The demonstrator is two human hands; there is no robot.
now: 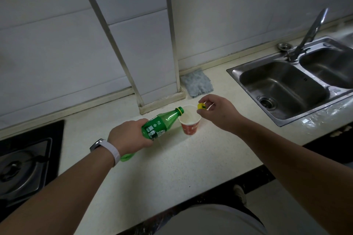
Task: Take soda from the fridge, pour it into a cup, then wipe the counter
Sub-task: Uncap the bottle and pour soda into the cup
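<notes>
- Head view: the left hand [128,135] wraps the green soda bottle [160,126] around its lower body, forearm stretched forward, tipping it so the open mouth sits over the rim of the paper cup [190,124].
- The right hand [215,113], wrist bent, pinches the yellow cap [201,105] between its fingertips just beside the cup.
- The cup stands on the desk [172,168]; it seems to hold liquid, though the dim light makes this unsure.
- A grey cloth [197,82] lies by the wall.

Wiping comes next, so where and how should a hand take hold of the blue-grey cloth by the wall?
Pinch the blue-grey folded cloth at its near edge, coming from the counter side. It lies flat with its far edge against the wall, so only the near and sink-side edges are open.
</notes>
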